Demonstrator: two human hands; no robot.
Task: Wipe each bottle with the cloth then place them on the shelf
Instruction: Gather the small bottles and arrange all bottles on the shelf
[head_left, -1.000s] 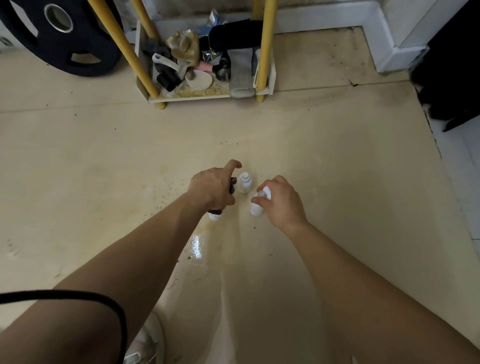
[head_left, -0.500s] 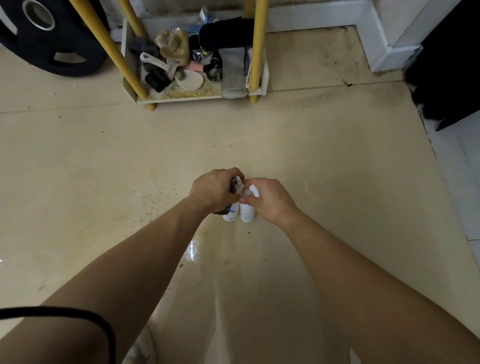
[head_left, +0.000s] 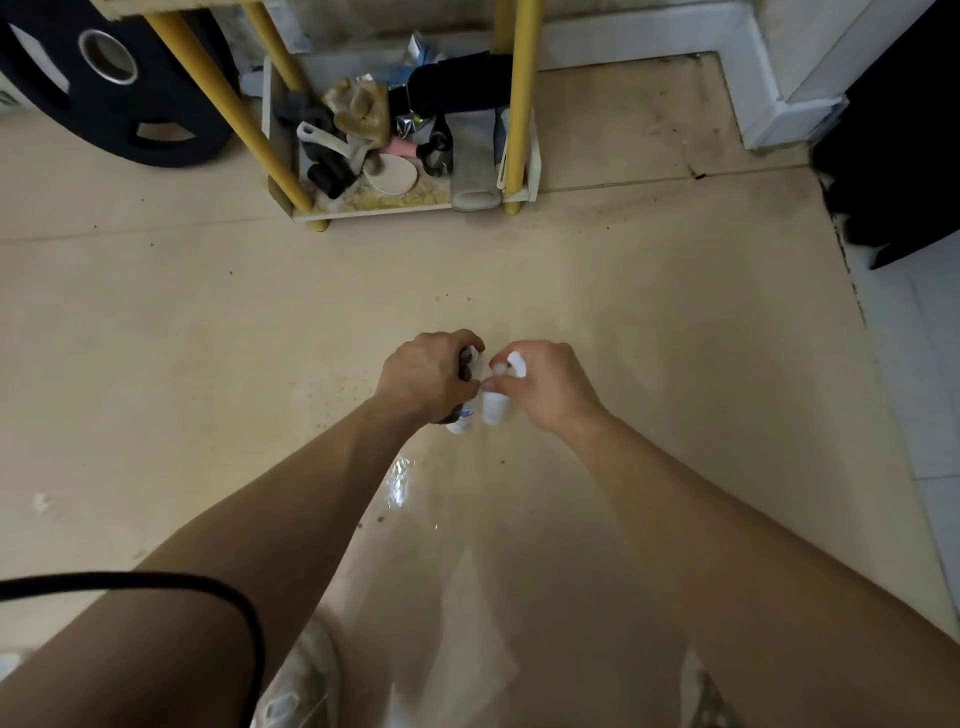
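Above the beige floor my left hand (head_left: 426, 376) grips small bottles: a white labelled bottle (head_left: 462, 418) sticks out below the fist and a dark bottle (head_left: 466, 364) shows between the fingers. My right hand (head_left: 545, 387) holds a small white bottle (head_left: 494, 405) by its upper part, with a white cap (head_left: 515, 362) showing above the fingers. The two hands are close together, knuckles almost touching. The shelf (head_left: 405, 205), a low white tray on yellow legs, stands ahead on the floor. No cloth is visible.
The shelf's bottom tray is crowded with gloves (head_left: 361, 106), a black roll (head_left: 457, 88), a white ladle and other clutter. A black weight plate (head_left: 111, 85) leans at the far left. A dark object (head_left: 898, 156) stands at the right. A wet shiny patch (head_left: 397, 480) lies below my hands.
My left hand closed over the middle white bottle and drew it in with the dark one. Both hands came together, and the shelf now appears closer and larger.
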